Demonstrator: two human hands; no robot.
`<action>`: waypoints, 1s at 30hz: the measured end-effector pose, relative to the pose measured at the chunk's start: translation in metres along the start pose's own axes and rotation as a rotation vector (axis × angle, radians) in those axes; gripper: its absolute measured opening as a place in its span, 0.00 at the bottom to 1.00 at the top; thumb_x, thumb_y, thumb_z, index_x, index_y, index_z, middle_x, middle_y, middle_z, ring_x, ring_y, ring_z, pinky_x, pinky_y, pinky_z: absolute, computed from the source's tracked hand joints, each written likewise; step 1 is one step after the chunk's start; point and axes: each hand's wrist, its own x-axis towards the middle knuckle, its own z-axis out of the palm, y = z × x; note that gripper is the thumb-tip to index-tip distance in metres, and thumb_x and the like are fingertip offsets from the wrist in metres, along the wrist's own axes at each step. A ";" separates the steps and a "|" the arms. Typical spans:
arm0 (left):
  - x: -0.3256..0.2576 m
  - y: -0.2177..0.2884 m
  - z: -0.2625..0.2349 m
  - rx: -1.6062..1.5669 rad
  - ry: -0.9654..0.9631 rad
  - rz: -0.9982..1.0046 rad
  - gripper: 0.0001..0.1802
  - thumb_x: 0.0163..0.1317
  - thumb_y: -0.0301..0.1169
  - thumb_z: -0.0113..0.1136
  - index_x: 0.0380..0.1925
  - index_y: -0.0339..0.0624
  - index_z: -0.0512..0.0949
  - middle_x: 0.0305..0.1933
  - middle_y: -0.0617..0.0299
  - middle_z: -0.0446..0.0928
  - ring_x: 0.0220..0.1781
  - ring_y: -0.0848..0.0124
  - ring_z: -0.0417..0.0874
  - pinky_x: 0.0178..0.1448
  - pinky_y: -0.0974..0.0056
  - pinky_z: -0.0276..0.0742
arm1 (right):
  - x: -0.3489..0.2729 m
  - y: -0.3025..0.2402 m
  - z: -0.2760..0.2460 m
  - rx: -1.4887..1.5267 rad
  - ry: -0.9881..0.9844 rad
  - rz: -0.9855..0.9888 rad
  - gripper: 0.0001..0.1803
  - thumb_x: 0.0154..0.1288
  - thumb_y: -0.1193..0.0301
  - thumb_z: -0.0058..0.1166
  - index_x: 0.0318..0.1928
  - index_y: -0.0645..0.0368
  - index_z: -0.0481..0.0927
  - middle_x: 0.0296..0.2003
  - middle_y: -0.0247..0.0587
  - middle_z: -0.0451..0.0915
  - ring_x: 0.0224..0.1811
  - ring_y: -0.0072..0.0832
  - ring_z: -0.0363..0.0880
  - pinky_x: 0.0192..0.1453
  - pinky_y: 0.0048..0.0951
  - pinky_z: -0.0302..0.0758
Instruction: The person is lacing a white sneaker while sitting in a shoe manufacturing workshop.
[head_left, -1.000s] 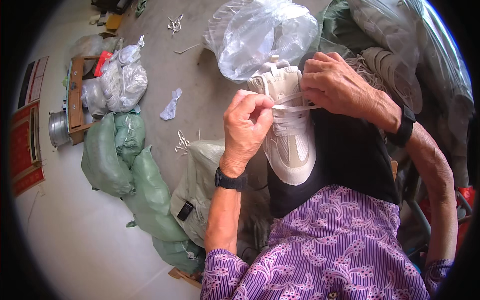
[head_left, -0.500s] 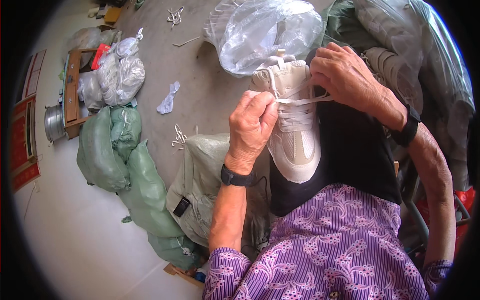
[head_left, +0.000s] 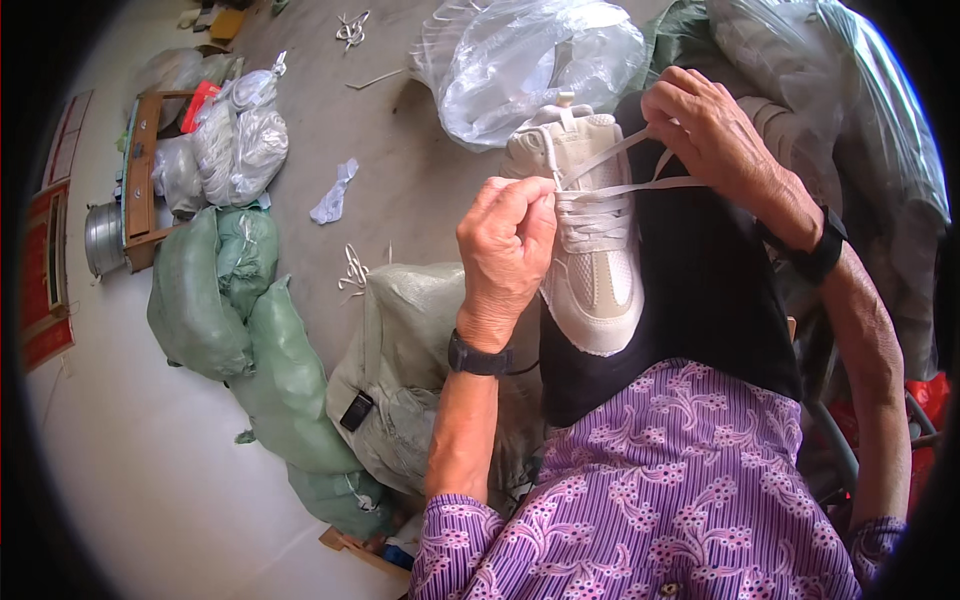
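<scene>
A cream-white sneaker (head_left: 596, 270) rests toe-down on my black-clad lap, heel pointing away. My left hand (head_left: 505, 255) is closed on one end of its white shoelace (head_left: 600, 190) at the shoe's left side, near the upper eyelets. My right hand (head_left: 705, 125) is closed on the other lace end and holds it out to the right of the shoe's collar. The lace runs taut between both hands across the top of the tongue. Each wrist wears a dark watch.
A clear plastic bag (head_left: 540, 65) lies on the floor beyond the shoe. Green sacks (head_left: 240, 330) and a grey-green sack (head_left: 410, 350) sit to my left. White tied bags (head_left: 235, 140), a wooden frame and a metal pot (head_left: 103, 238) stand at far left. Loose laces (head_left: 352, 270) litter the floor.
Both hands have drawn apart, pulling the lace ends outward from the shoe. The right hand has lifted up and to the right; the left has dropped slightly along the shoe's side.
</scene>
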 end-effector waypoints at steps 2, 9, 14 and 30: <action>0.008 0.010 -0.002 -0.064 -0.071 -0.079 0.05 0.59 0.22 0.59 0.35 0.37 0.82 0.30 0.60 0.80 0.30 0.74 0.79 0.34 0.70 0.74 | -0.008 -0.013 -0.007 0.014 -0.011 0.022 0.06 0.59 0.70 0.56 0.32 0.58 0.74 0.34 0.41 0.72 0.39 0.42 0.71 0.43 0.40 0.68; 0.040 0.035 0.012 -0.188 -0.500 -0.370 0.12 0.63 0.28 0.54 0.41 0.33 0.81 0.19 0.67 0.73 0.21 0.82 0.72 0.27 0.72 0.69 | -0.026 -0.028 -0.007 0.103 -0.093 -0.041 0.02 0.52 0.72 0.57 0.27 0.55 0.79 0.35 0.34 0.73 0.43 0.33 0.70 0.50 0.38 0.64; 0.069 0.044 0.017 -0.019 -0.789 -0.431 0.15 0.59 0.29 0.49 0.38 0.35 0.82 0.17 0.65 0.72 0.19 0.80 0.72 0.26 0.70 0.71 | -0.027 -0.024 0.006 0.069 -0.084 -0.059 0.03 0.50 0.71 0.58 0.27 0.55 0.80 0.35 0.31 0.73 0.44 0.32 0.70 0.51 0.37 0.64; 0.048 0.054 0.030 0.755 -0.566 0.163 0.05 0.50 0.30 0.60 0.22 0.42 0.76 0.22 0.52 0.79 0.27 0.52 0.82 0.33 0.52 0.78 | -0.034 -0.025 0.005 0.113 -0.001 -0.060 0.02 0.54 0.71 0.58 0.29 0.53 0.80 0.35 0.32 0.74 0.44 0.32 0.71 0.52 0.39 0.65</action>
